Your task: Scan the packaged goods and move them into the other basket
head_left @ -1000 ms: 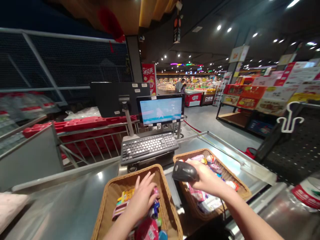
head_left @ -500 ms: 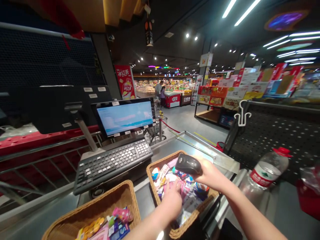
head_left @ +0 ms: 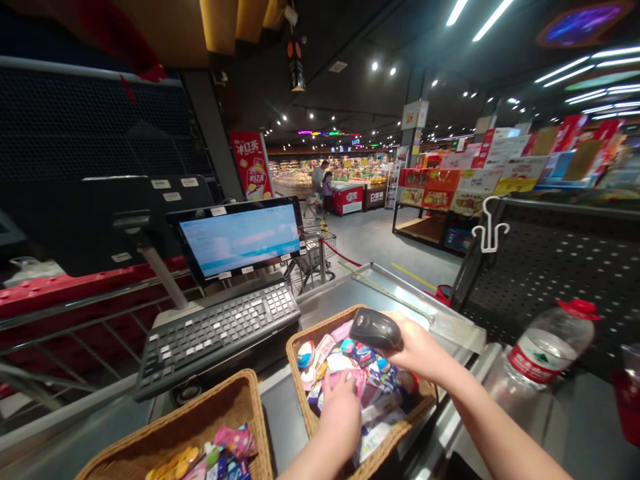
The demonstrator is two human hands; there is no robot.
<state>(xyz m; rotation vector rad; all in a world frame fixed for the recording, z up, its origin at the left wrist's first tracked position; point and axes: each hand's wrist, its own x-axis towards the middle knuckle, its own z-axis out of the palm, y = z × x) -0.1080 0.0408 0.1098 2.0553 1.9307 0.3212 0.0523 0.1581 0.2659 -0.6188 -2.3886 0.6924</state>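
In my right hand [head_left: 417,350] is a black barcode scanner [head_left: 375,328], its head pointing left above the far part of a wicker basket [head_left: 297,373]. My left hand [head_left: 341,410] reaches into that basket, fingers apart and touching the small wrapped snacks. A pink packet [head_left: 367,387] lies just right of its fingertips. Whether the fingers grip any packet is not clear. Around the hand are several colourful packets [head_left: 361,355], with clear and white wrappers nearer me. A second wicker basket [head_left: 257,407] on the left holds fewer snacks, among them a pink wrapped one [head_left: 235,440].
A keyboard [head_left: 220,333] and a lit monitor [head_left: 240,240] stand left of the baskets on the metal counter [head_left: 345,287]. To the right are a red-capped water bottle [head_left: 545,347] and a perforated black panel [head_left: 560,260] with a white hook [head_left: 490,230]. Two people stand far back.
My left hand has shifted slightly within the basket, its fingers still among the packets. The scanner stays nearly where it was in my right hand. The view has turned slightly.
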